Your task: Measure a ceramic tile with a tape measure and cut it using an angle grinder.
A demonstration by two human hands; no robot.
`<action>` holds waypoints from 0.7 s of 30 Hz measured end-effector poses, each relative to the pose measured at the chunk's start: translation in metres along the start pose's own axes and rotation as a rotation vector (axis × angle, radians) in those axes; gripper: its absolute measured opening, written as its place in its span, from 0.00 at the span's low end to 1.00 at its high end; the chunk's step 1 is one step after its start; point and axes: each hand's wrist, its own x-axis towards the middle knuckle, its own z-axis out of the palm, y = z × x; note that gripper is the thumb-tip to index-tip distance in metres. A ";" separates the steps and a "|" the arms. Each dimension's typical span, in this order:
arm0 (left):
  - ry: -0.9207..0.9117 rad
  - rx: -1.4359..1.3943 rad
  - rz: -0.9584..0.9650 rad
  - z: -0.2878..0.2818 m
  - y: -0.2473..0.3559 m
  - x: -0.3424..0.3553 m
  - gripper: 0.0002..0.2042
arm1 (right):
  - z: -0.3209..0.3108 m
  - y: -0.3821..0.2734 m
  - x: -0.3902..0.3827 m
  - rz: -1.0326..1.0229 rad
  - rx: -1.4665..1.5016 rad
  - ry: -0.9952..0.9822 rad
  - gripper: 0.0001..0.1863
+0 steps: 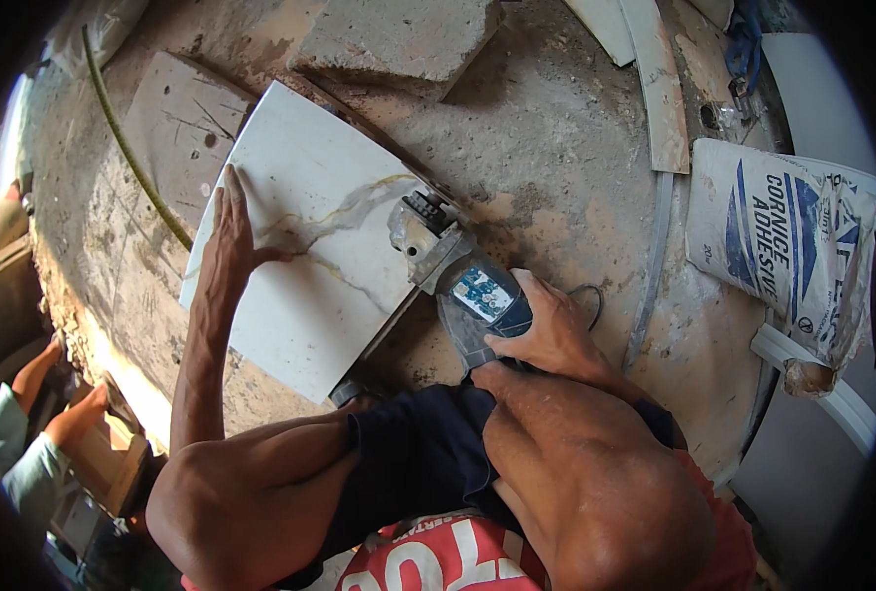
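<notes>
A white tile (305,295) with grey and gold veining lies tilted on the ground before me. My left hand (229,231) rests on its left part, fingers stretched out and thumb spread. An angle grinder (472,300), blue and dark with a grey metal head, is in my right hand (551,330). My fingers wrap round its body. The grinder's head reaches over the tile's right edge; its disc is mostly hidden, so I cannot tell whether it touches the tile.
Concrete slabs (398,44) lie beyond the tile, with another slab (177,133) at the left. A greenish hose (128,148) curves past the tile. At the right are a paper adhesive bag (753,227) and pale strips (654,89). Another person's legs (44,424) show at lower left.
</notes>
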 end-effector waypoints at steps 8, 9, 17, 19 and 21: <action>-0.006 0.016 -0.004 -0.002 0.002 0.001 0.66 | 0.000 0.002 0.000 -0.011 0.017 0.009 0.41; -0.006 0.016 -0.004 -0.002 0.002 0.002 0.66 | 0.000 0.002 0.000 -0.002 0.019 0.001 0.41; -0.028 0.011 -0.037 0.002 -0.004 0.000 0.66 | 0.000 0.002 -0.003 0.010 0.014 -0.009 0.41; -0.018 -0.015 -0.030 0.003 -0.003 0.000 0.66 | 0.000 0.003 -0.003 0.017 0.014 -0.013 0.40; -0.008 -0.042 -0.020 0.002 -0.001 0.000 0.65 | 0.001 0.004 -0.004 0.018 0.022 0.009 0.40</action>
